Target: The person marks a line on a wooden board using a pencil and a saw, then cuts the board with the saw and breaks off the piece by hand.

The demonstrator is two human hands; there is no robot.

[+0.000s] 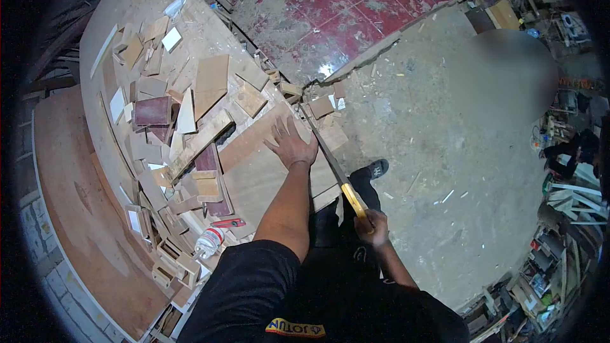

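My left hand lies flat, fingers spread, on a plywood board that rests on the workbench and overhangs its edge. My right hand grips the yellow handle of a hand saw. The dark blade runs up and left along the board's right edge, just beside my left hand. My dark shoe shows on the floor below the board.
Several wood offcuts and small blocks cover the workbench. A white glue bottle and red-handled pliers lie near its front edge. The concrete floor spreads to the right, with clutter along the far right.
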